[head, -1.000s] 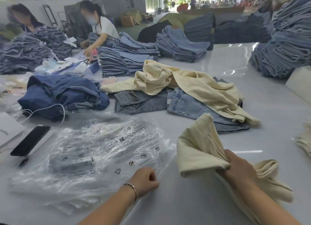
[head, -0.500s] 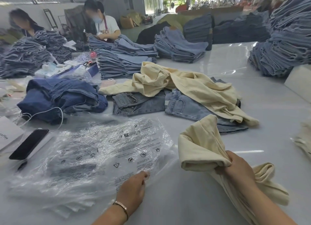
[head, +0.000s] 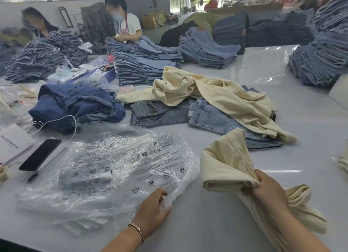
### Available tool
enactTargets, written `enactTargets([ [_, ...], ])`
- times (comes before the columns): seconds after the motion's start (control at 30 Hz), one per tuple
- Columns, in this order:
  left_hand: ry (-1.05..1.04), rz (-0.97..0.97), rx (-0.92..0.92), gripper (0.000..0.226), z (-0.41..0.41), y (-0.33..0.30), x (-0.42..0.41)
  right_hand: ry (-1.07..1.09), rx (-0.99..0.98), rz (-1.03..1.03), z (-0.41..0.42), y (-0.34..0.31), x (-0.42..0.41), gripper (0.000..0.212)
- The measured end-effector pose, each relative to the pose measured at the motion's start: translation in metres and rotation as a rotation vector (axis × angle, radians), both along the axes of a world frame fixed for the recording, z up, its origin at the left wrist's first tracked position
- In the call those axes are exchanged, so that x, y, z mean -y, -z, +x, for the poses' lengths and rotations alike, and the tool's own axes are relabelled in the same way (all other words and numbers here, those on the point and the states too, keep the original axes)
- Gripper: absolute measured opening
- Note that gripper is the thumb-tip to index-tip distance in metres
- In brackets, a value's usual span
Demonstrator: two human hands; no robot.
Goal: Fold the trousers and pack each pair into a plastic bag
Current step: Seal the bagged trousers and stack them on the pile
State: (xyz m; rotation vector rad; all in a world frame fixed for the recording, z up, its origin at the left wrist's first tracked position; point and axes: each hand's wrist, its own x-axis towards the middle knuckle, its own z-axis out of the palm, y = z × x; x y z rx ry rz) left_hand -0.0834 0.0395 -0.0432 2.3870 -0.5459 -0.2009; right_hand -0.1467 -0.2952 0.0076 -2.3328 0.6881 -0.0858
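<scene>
My right hand [head: 267, 191] grips a folded pair of cream trousers [head: 226, 163] near the table's front right, with the loose end trailing past my wrist. My left hand [head: 154, 210] pinches the near edge of the top clear plastic bag [head: 131, 163] on a stack of printed bags at front left. More cream trousers [head: 216, 93] lie crumpled over light blue jeans [head: 205, 118] in the middle of the table.
A dark blue jeans heap [head: 75, 105] sits at left. A phone [head: 40, 154] on a white cable and a white paper bag [head: 13, 142] lie beside the bags. Tall denim stacks [head: 323, 57] line the far edge and right. Two people work at the far left.
My left hand slid left along the bag stack's near edge and now pinches the top bag's edge. My right hand keeps its grip on the cream trousers, nearly still.
</scene>
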Motion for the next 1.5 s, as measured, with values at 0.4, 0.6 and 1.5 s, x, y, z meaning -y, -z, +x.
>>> enactTargets([
  [0.4, -0.027, -0.035, -0.063, 0.029, 0.001, -0.009, 0.000, 0.013, 0.006, -0.014, -0.003, -0.001, -0.003, 0.032],
  [0.6, -0.120, -0.184, -0.292, 0.013, -0.002, -0.015, -0.001, 0.027, 0.039, 0.084, -0.005, -0.003, -0.003, 0.033],
  [1.5, -0.145, -0.415, -0.782, 0.018, 0.031, -0.047, 0.001, -0.663, 0.075, -0.021, -0.002, -0.056, -0.105, 0.029],
])
